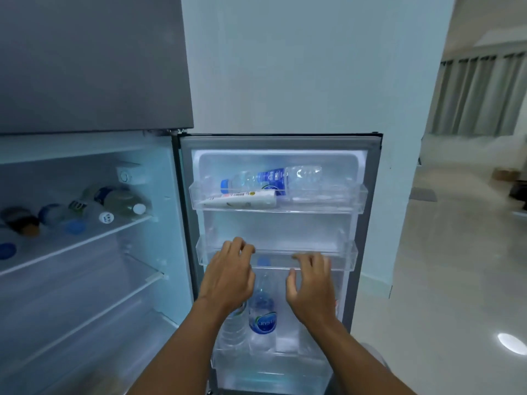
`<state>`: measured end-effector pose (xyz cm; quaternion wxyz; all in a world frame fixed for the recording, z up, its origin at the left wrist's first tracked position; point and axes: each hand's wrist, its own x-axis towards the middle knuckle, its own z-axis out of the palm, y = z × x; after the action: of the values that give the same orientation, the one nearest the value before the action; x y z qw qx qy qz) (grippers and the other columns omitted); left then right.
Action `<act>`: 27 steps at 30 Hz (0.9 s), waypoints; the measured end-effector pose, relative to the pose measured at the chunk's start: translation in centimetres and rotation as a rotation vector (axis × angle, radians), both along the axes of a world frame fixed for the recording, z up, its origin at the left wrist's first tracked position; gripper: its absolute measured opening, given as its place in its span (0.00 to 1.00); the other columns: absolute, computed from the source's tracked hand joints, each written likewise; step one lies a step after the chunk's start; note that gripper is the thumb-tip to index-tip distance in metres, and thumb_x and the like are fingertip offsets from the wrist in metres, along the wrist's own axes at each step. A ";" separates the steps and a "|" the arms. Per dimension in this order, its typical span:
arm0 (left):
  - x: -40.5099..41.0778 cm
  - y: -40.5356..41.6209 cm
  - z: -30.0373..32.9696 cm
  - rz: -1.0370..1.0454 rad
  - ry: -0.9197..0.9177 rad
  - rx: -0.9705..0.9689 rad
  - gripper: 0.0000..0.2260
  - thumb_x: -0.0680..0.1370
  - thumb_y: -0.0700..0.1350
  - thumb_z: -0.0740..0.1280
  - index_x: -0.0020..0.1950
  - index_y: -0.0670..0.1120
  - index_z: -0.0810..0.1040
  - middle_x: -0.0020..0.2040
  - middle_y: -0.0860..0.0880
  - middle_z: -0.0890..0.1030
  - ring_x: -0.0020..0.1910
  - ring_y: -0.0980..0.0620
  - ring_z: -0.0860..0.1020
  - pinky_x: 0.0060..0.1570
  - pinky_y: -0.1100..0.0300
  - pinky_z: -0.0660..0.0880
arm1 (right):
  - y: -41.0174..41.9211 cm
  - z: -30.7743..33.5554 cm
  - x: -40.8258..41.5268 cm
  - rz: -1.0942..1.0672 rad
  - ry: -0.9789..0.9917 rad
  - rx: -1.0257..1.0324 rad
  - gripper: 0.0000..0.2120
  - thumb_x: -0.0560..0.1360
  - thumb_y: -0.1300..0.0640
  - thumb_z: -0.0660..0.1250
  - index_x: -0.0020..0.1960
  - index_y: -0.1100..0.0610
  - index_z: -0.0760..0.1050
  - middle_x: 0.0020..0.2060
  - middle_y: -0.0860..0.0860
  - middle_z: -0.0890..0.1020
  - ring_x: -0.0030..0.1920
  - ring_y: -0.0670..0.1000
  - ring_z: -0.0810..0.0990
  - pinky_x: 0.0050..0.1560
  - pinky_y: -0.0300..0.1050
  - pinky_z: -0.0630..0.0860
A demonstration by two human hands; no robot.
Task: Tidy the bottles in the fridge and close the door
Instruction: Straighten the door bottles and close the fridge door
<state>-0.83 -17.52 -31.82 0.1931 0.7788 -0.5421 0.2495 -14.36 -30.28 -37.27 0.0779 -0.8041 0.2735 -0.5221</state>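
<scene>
Your left hand (228, 276) and right hand (309, 286) hover empty, fingers spread. The Crystal water bottle (261, 315) stands in the lower door bin: probably heavy, slick, so grip its labelled middle.

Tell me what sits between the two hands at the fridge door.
In the head view, an upright blue-labelled water bottle stands in the lower door bin, showing between the left hand and the right hand; neither hand holds it.
</scene>
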 end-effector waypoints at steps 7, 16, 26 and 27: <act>-2.2 -2.7 0.7 0.020 0.060 0.176 0.21 0.78 0.51 0.58 0.71 0.49 0.66 0.65 0.50 0.74 0.62 0.48 0.73 0.61 0.52 0.70 | -3.2 1.7 -1.7 -0.105 0.121 0.019 0.16 0.72 0.53 0.66 0.59 0.51 0.79 0.52 0.47 0.82 0.57 0.51 0.69 0.59 0.53 0.64; -3.8 -2.8 1.3 0.157 0.164 0.155 0.16 0.79 0.53 0.57 0.63 0.48 0.71 0.60 0.49 0.76 0.58 0.48 0.74 0.57 0.51 0.73 | -5.0 2.9 -5.7 -0.117 -0.313 0.302 0.15 0.77 0.58 0.64 0.63 0.54 0.73 0.62 0.51 0.72 0.62 0.53 0.68 0.61 0.49 0.63; -8.4 2.1 2.6 0.376 0.340 0.224 0.12 0.74 0.41 0.60 0.57 0.44 0.69 0.57 0.44 0.72 0.58 0.40 0.73 0.56 0.47 0.71 | -4.8 1.0 -12.5 0.132 -0.103 0.718 0.28 0.80 0.41 0.54 0.74 0.55 0.61 0.72 0.55 0.68 0.72 0.58 0.66 0.71 0.59 0.61; -9.2 2.9 2.6 0.386 0.345 0.213 0.11 0.74 0.41 0.60 0.56 0.44 0.69 0.56 0.44 0.72 0.58 0.40 0.73 0.56 0.47 0.71 | -4.0 0.8 -13.1 0.199 -0.097 0.717 0.29 0.78 0.38 0.54 0.71 0.56 0.63 0.68 0.57 0.73 0.68 0.60 0.71 0.68 0.59 0.66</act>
<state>-10.05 -14.66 -29.21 0.1484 0.9145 -0.3662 0.0869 -27.42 -34.24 -36.47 0.4176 -0.7227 0.3557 -0.4205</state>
